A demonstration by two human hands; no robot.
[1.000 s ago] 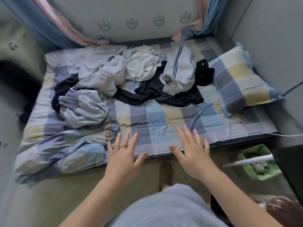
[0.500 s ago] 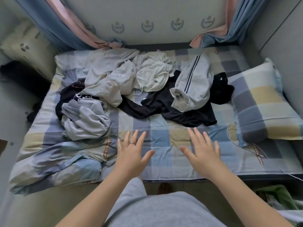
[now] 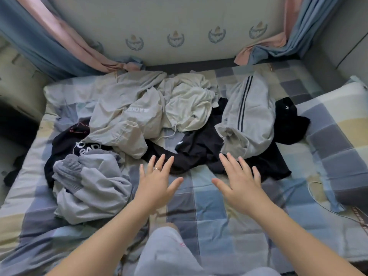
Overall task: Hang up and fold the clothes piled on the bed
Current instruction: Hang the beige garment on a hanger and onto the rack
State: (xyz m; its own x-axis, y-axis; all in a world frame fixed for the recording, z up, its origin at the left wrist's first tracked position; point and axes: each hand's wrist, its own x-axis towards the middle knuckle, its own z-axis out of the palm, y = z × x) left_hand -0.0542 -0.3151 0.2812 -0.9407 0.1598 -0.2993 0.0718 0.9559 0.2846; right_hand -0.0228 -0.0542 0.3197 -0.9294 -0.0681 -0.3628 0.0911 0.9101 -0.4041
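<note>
Clothes pile (image 3: 159, 120) | just beyond both hands | left hand (image 3: 156, 183), right hand (image 3: 242, 181) spread wide, empty

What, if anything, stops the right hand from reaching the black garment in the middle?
Probably nothing, so yes: the open right hand hovers at the near edge of the black garment, nothing between.

Crumpled grey, cream and black clothes (image 3: 179, 120) heaped unfolded across the checked bed (image 3: 209, 206).
</note>
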